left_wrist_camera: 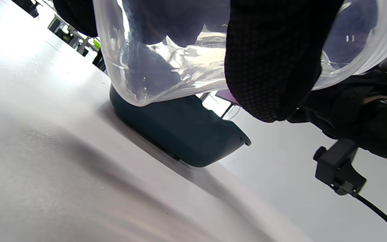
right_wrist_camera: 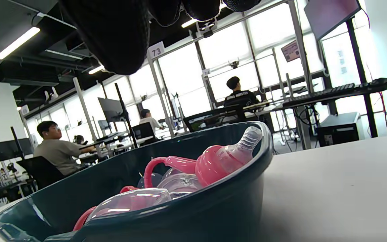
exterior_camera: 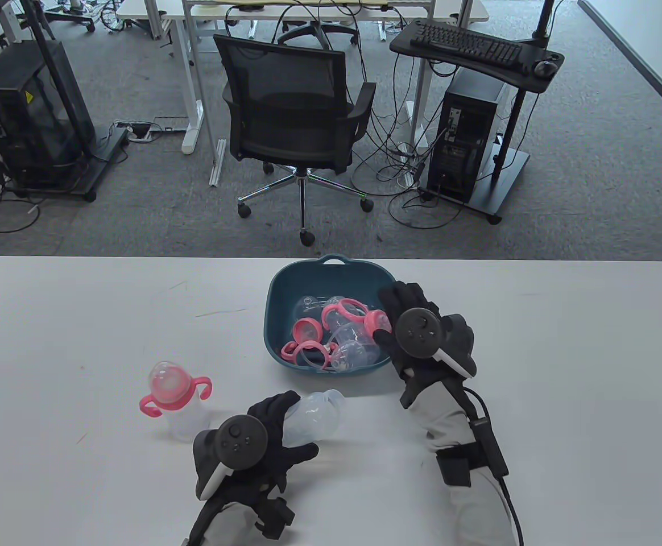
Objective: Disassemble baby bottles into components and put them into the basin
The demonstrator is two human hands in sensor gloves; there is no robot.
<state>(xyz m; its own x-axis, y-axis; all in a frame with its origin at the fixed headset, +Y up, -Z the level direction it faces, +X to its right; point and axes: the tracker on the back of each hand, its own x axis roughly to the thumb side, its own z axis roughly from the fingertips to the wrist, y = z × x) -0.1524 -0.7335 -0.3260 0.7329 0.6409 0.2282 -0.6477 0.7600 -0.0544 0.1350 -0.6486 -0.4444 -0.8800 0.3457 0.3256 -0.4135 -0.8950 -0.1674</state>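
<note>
Bench (exterior_camera: 81, 318) carries the teal basin (exterior_camera: 285, 278), already holding pink collars and clear parts. My right hand (exterior_camera: 422, 335) hangs over its right rim beside a pink nipple collar (exterior_camera: 377, 322); whether it grips I cannot tell. My left hand (exterior_camera: 251, 438) grasps a bare bottle body (exterior_camera: 319, 415), long axis tilted, mouth toward the basin. Step, I judge: dropping parts in; next, lift that body over the near rim. One assembled bottle (exterior_camera: 174, 398) stands upright at left.

Table cam's looking down from above; both wrist cams are sitting low, close, tilted, all catching the basin (exterior_camera: 277, 296) (left_wrist_camera: 180, 134) (right_wrist_camera: 213, 208).
</note>
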